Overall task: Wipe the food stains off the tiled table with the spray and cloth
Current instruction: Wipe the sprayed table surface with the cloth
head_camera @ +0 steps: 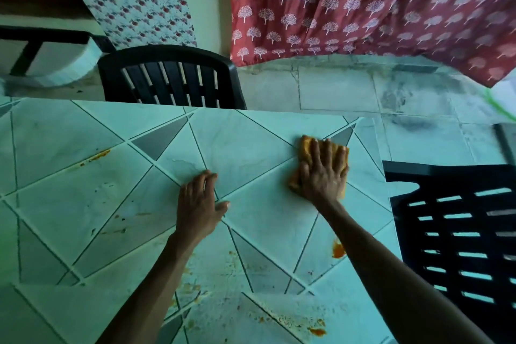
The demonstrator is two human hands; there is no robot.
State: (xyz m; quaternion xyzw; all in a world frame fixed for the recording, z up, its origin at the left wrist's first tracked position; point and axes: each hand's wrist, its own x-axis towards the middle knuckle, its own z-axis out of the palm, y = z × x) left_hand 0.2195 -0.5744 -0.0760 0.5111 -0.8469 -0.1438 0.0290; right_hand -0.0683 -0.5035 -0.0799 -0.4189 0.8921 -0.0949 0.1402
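Head-camera view over a tiled surface (92, 198) part-way through cleaning: the far stretch, around both hands, looks largely free of stains, though a faint wet-looking patch (184, 165) lies just beyond the left fingertips. Much work appears to remain. A wide band of speckled orange residue (290, 313) runs along the near edge, an orange blotch (337, 250) sits beside the right forearm, and a thin orange streak (96, 156) with dark specks marks the tiles to the left. Two black slatted plastic chairs stand at the table, one across it (170, 78), one to the right (458, 234). The right hand (324, 173), fingers spread, presses a folded orange cloth (305, 148) flat near the far right corner. The left hand (199, 204) rests open and empty on the tiles, apparently as a brace. No spray bottle is in view.
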